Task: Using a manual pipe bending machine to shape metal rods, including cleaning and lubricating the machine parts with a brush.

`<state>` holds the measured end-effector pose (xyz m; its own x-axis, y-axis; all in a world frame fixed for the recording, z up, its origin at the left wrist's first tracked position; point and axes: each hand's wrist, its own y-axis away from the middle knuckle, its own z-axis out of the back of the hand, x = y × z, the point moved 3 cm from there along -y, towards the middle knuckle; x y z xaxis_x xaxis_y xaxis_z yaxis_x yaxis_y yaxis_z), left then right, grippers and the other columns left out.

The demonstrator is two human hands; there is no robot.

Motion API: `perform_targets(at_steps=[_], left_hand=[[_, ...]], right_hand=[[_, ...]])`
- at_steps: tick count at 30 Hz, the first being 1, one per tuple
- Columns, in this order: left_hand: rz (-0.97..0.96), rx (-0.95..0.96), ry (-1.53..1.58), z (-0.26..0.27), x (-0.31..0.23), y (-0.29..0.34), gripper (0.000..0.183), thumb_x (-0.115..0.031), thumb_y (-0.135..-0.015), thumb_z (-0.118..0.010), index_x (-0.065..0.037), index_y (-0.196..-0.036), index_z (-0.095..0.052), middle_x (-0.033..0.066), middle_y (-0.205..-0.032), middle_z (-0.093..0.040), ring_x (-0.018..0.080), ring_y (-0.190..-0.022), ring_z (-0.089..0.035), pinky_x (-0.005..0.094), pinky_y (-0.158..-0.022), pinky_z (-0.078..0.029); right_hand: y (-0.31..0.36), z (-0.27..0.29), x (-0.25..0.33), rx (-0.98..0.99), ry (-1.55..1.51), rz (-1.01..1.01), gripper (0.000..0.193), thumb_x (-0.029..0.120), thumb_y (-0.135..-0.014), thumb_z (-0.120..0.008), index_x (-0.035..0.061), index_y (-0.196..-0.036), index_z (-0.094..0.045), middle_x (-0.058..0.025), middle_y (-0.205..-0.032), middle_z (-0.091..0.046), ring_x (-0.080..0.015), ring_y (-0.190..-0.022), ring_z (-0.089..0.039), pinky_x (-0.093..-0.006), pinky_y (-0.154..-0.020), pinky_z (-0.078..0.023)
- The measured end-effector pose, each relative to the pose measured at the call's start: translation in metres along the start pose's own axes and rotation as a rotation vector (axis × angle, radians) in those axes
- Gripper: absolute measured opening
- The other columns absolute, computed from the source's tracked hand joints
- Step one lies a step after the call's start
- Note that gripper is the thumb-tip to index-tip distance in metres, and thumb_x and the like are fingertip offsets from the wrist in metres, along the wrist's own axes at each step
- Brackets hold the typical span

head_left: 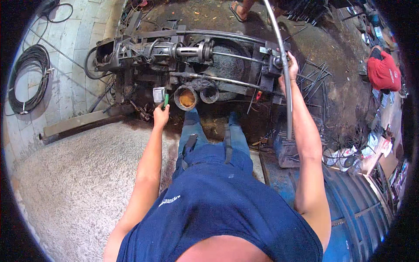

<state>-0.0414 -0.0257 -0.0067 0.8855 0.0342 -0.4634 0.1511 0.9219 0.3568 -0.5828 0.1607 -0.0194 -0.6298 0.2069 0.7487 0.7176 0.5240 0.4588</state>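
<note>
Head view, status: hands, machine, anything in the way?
Left hand grips green handle. Right hand at right end of machine, contact unclear. Bar crosses in front, partly hiding that end.

The dark floor (196, 19) is grimy and flecked with small scraps, and a long steel-framed machine (192, 51) with bright guide bars stands across it. To the right of that machine, thin metal rods (318, 81) lie loosely crossed over one another (their ends pointing several ways). On the left the ground changes to pale tiled paving (83, 30), where a coil of black cable (44, 74) lies in a broad ring. A straight metal beam (83, 122) lies between this paving and a pale, rough-textured ground surface (87, 174).
</note>
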Motion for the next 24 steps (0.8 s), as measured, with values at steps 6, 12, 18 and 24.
perform_targets(at_steps=[6, 12, 18, 24], left_hand=[[0.017, 0.073, -0.053, -0.004, 0.007, -0.005, 0.046, -0.028, -0.086, -0.063, 0.004, -0.119, -0.058, 0.0157, -0.083, -0.068, 0.0181, -0.070, -0.066, 0.0322, -0.067, -0.050], [0.034, 0.043, -0.002, -0.003, 0.001, 0.003, 0.038, -0.026, -0.085, -0.064, 0.000, -0.114, -0.062, 0.0199, -0.074, -0.067, 0.0269, -0.068, -0.067, 0.0382, -0.067, -0.051], [-0.027, -0.025, -0.061, -0.006, 0.000, 0.005, 0.037, -0.025, -0.085, -0.063, 0.000, -0.112, -0.063, 0.0218, -0.084, -0.068, 0.0310, -0.080, -0.068, 0.0390, -0.075, -0.050], [0.011, 0.036, -0.091, -0.010, 0.008, 0.000, 0.040, -0.029, -0.083, -0.063, -0.001, -0.112, -0.063, 0.0235, -0.092, -0.067, 0.0353, -0.091, -0.065, 0.0405, -0.081, -0.049]], right_hand=[[-0.020, 0.016, -0.015, 0.028, -0.002, 0.012, 0.024, 0.025, -0.090, -0.055, 0.0065, -0.101, -0.065, -0.0020, -0.094, -0.063, -0.0133, -0.091, -0.057, -0.0254, -0.084, -0.042], [-0.010, 0.004, -0.017, 0.070, 0.159, 0.180, 0.023, 0.013, -0.092, -0.049, 0.0030, -0.107, -0.062, -0.0040, -0.108, -0.060, -0.0150, -0.105, -0.054, -0.0268, -0.095, -0.038], [0.006, -0.012, -0.010, 0.003, 0.160, 0.141, 0.028, 0.020, -0.091, -0.049, 0.0026, -0.110, -0.062, -0.0043, -0.104, -0.061, -0.0142, -0.098, -0.055, -0.0274, -0.091, -0.040], [-0.003, -0.006, 0.004, 0.142, 0.014, 0.091, 0.032, 0.036, -0.088, -0.055, 0.0071, -0.099, -0.064, -0.0040, -0.084, -0.063, -0.0126, -0.079, -0.057, -0.0281, -0.072, -0.043]])
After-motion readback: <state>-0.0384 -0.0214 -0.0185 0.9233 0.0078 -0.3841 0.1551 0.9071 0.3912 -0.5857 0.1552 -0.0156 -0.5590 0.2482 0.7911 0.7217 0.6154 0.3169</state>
